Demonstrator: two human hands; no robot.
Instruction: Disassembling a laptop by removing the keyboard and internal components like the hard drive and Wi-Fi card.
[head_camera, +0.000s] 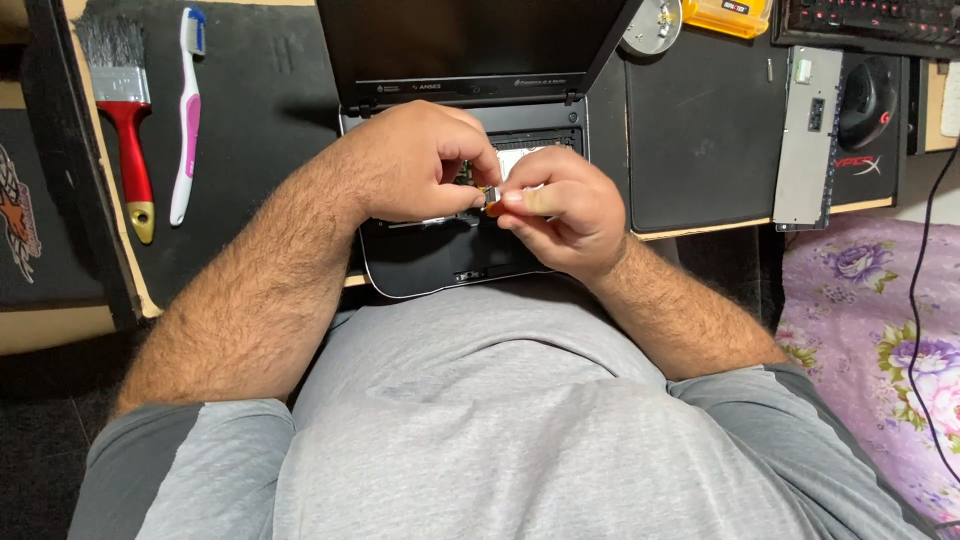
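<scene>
The tabletop (700, 222) ended at its front edge just under the small open laptop (440, 255), whose base overhung it toward the person. A black mat (250, 150) lay at 9 o'clock of the laptop, another at 3 o'clock with bare room on it. A red-handled brush (125, 120) and a pink-and-white toothbrush (186, 115) lay side by side near the 10 o'clock corner — well apart from the work. The left hand (415, 160) and right hand (560, 210) met over the laptop's opened base — both pinching a small orange-tipped part (492, 197) between fingertips.
</scene>
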